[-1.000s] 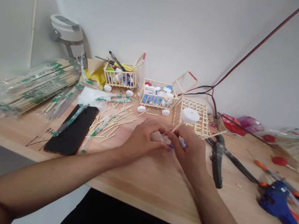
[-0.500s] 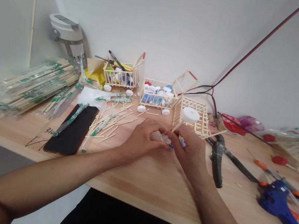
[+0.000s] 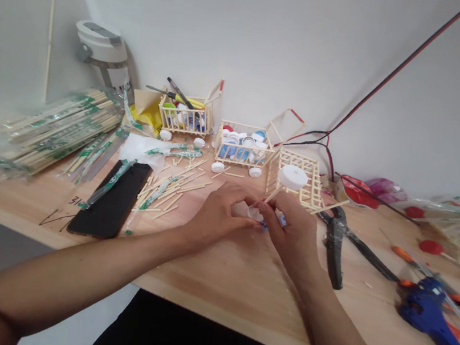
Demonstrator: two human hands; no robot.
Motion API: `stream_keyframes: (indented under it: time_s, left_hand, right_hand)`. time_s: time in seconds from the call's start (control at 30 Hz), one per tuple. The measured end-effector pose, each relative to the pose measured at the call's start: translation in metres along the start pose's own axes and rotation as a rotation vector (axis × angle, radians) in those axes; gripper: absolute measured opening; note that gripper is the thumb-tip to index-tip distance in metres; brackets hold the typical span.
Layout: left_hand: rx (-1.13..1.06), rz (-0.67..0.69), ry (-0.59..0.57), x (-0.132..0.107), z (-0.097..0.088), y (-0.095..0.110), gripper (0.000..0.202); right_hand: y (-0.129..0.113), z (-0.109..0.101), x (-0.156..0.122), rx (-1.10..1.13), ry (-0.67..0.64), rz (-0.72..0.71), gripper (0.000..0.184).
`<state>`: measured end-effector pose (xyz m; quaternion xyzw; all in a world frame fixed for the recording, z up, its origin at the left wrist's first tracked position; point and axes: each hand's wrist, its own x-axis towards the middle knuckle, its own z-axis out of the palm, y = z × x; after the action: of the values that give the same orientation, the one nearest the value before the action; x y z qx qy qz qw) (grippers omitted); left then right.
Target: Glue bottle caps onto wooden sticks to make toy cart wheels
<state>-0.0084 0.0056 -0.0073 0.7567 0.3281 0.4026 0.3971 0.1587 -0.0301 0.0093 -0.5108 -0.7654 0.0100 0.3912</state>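
Together, left hand, right hand (both curled)

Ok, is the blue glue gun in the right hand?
No, the blue glue gun lies on the table, apart from the right hand.

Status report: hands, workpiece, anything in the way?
Left hand holding cap. Right hand gripping stick, white disc at far end. Pliers beside right hand.
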Motion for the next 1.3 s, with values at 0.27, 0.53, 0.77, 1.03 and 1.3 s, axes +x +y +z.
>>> stream_keyframes:
  time_s: [0.27, 0.53, 0.77, 1.03, 1.3]
  left_hand:
    - [-0.015, -0.008, -0.002, -0.0001, -0.0001, 0.0015, 0.022]
    - [-0.013, 0.003, 0.002, -0.0006, 0.0, 0.0009, 0.023]
    - [-0.012, 0.003, 0.005, -0.0004, 0.0003, 0.0006, 0.023]
    - [-0.012, -0.016, -0.005, -0.0005, -0.0005, 0.0016, 0.023]
    - [-0.006, -0.012, -0.007, -0.0001, -0.0004, 0.0019, 0.022]
  right_hand:
    - [0.0014, 0.0012, 0.0005, -0.005, 0.004, -0.011, 0.02]
    - [0.0004, 0.001, 0.0009, -0.007, 0.002, -0.006, 0.02]
    - [-0.0004, 0.0008, 0.001, -0.017, 0.014, -0.017, 0.02]
    - [0.0002, -0.0003, 0.0004, -0.017, 0.011, -0.015, 0.02]
    - [-0.0004, 0.0004, 0.0003, -0.004, 0.003, 0.002, 0.018]
